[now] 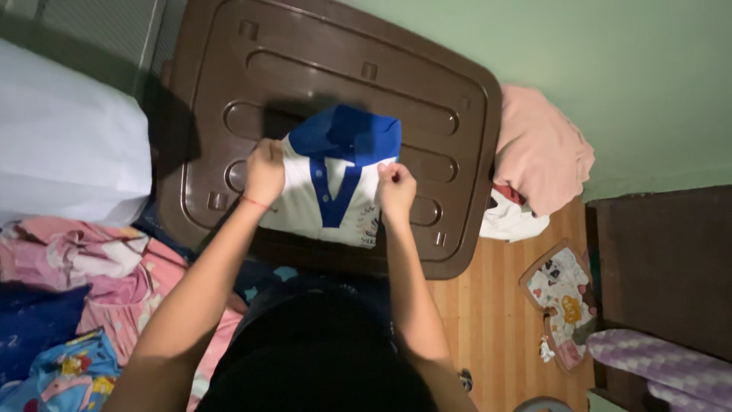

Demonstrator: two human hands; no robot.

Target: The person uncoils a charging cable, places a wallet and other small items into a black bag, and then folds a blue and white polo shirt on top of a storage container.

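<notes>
- Nearest the camera, a heap of pink and patterned soft garments [99,282] is seen below and to the left of the hands, loosely crumpled rather than folded.
- The left hand [264,172] is closed on the left edge of a white cotton polo shirt with a blue collar and blue placket [335,183]; a thin red thread is worn at that wrist.
- The right hand [396,188] is pinched shut on the shirt's right edge, so that the cloth is held taut between the two hands, apparently to keep its sides square.
- The shirt is laid flat between the hands, collar pointing away from the person, on a hard brown moulded plastic lid [252,61] with raised ribs and rounded corners, which is used as a counter.
- To the right of the hands, a limp pink cloth [541,145] is draped over white fabric beside the lid, above a wooden plank floor [488,320].
- Further right, a flat printed piece with small cartoon shapes [560,294] is lying on the floor.
- Beyond the hands, a smooth pale green wall [610,69] is seen.
</notes>
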